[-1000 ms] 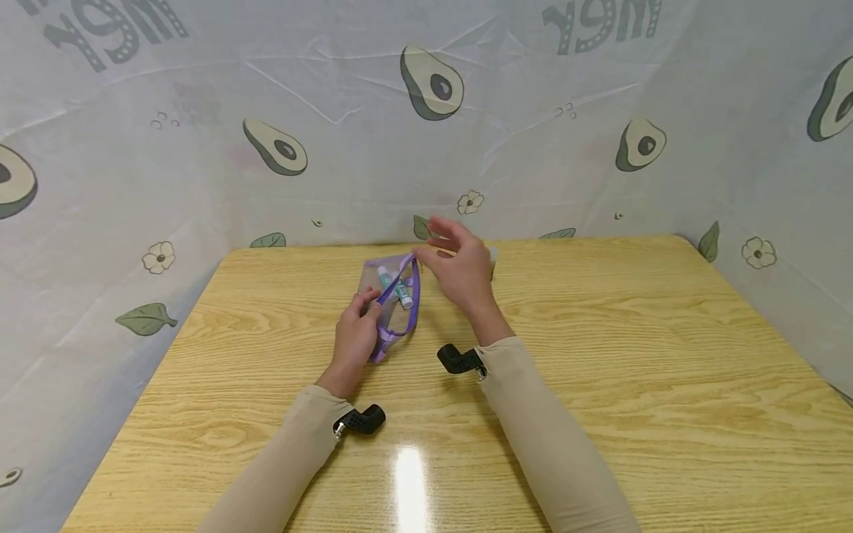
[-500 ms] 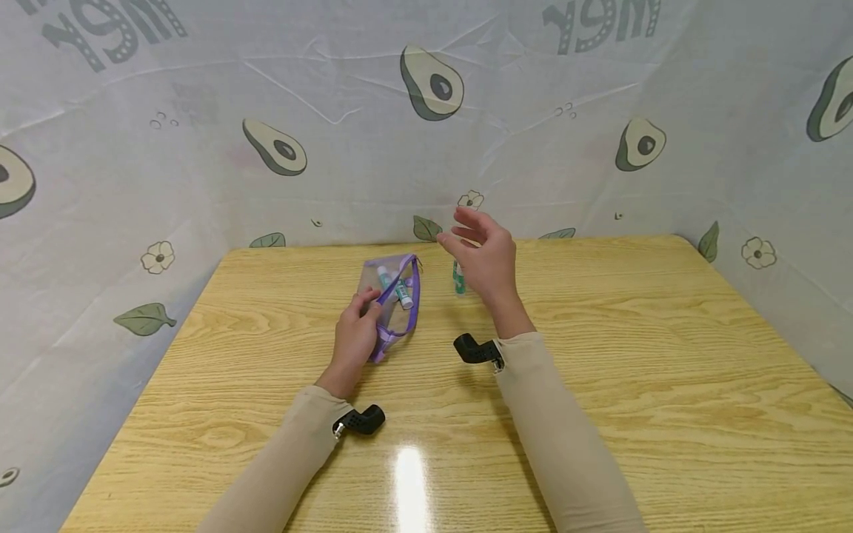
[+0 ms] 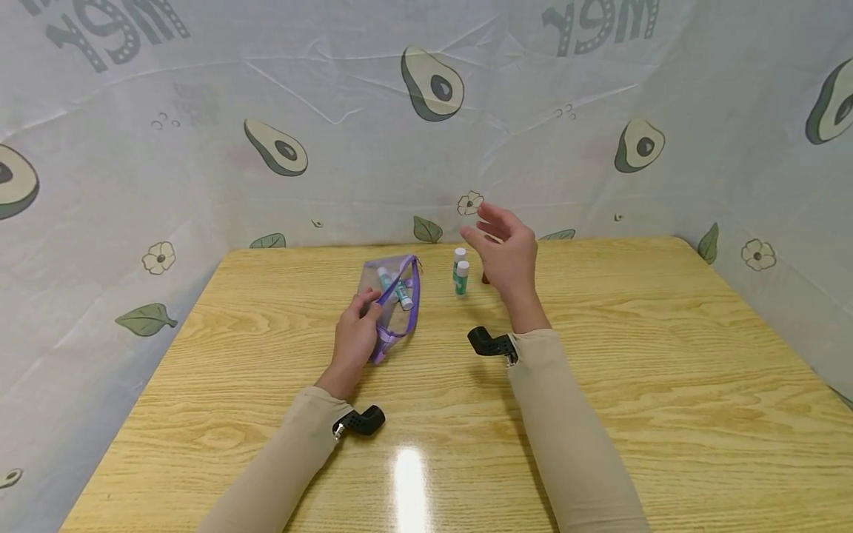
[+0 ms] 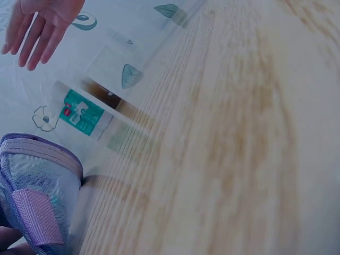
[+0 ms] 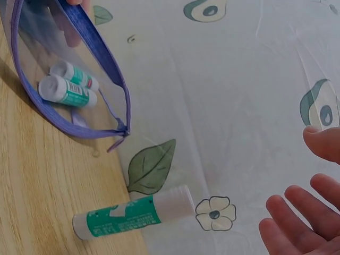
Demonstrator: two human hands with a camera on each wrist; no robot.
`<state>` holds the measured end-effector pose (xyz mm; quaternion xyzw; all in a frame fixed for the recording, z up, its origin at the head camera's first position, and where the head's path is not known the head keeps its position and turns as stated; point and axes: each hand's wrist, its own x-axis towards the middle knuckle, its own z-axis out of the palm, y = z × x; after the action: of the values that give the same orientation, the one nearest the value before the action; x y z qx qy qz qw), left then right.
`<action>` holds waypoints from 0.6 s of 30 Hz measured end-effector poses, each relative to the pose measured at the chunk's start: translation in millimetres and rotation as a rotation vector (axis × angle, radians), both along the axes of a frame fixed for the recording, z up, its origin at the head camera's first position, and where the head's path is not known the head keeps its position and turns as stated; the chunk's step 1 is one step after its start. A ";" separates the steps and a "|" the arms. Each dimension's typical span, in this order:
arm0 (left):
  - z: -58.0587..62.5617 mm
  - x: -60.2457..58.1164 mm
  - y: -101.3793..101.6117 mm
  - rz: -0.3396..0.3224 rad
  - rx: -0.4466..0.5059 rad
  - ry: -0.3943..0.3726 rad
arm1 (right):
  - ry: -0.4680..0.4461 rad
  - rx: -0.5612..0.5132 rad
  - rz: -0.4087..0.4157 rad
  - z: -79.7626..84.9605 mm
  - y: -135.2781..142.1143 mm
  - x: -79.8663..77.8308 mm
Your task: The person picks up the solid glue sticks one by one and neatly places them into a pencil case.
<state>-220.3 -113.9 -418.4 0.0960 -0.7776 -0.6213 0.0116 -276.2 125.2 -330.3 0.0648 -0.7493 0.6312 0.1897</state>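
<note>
A see-through mesh pouch with a purple zipper edge gapes toward the right in the head view. My left hand grips its near left side. Inside lie two glue sticks, green and white, seen through the opening in the right wrist view. Two more glue sticks stand upright on the table between the pouch and my right hand. That hand hovers with spread, relaxed fingers and holds nothing. Behind it a small dark brown thing is mostly hidden; in the left wrist view it is blurred.
A wooden table stretches out widely on both sides of the arms. At its back edge hangs a pale cloth printed with avocados, leaves and flowers. Black wrist cameras stick out from both sleeves.
My right hand has drawn away from the pouch's zipper end and moved to the right, uncovering the two standing glue sticks. The left hand and the pouch have stayed put.
</note>
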 end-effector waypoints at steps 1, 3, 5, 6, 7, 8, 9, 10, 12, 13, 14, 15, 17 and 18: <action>-0.2 0.0 0.3 0.002 -0.001 0.001 | -0.004 -0.002 -0.007 -0.1 1.5 -0.6; -1.0 0.1 0.4 0.004 -0.001 0.008 | -0.010 0.002 -0.027 -0.3 4.4 -2.3; -2.0 0.0 0.6 0.005 -0.006 0.009 | -0.015 0.001 -0.044 -0.5 7.2 -3.7; -2.3 0.1 0.8 0.006 -0.006 0.008 | -0.020 0.005 -0.055 -0.3 8.4 -4.2; -2.5 0.2 1.0 0.005 -0.004 0.007 | -0.021 0.007 -0.062 -0.4 9.6 -4.8; -2.9 0.2 1.2 0.005 -0.003 0.007 | -0.022 0.008 -0.067 -0.3 10.6 -5.1; -3.1 0.4 1.4 0.004 -0.003 0.006 | -0.021 0.007 -0.071 -0.2 11.8 -5.5; -3.3 0.5 1.6 0.003 -0.003 0.005 | -0.021 0.000 -0.073 0.0 12.8 -5.6; -3.5 0.5 1.8 0.004 -0.001 0.008 | -0.019 -0.002 -0.082 -0.1 15.1 -6.5; -3.6 0.6 1.9 0.003 -0.001 0.009 | -0.014 -0.007 -0.085 -0.3 16.3 -7.2; -3.9 0.7 1.9 0.002 -0.002 0.010 | -0.009 -0.013 -0.089 -0.4 17.3 -7.7; -4.0 0.7 2.0 0.001 -0.003 0.010 | -0.006 -0.019 -0.094 -0.6 18.5 -8.5; -4.0 0.8 2.0 0.002 -0.004 0.012 | 0.000 -0.030 -0.102 -1.1 20.5 -9.7; -4.3 0.8 1.8 0.001 -0.004 0.012 | 0.001 -0.035 -0.104 -1.3 21.4 -10.0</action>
<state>-219.6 -112.1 -422.7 0.0924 -0.7788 -0.6201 0.0168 -286.3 146.6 -331.5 0.0224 -0.7403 0.6335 0.2237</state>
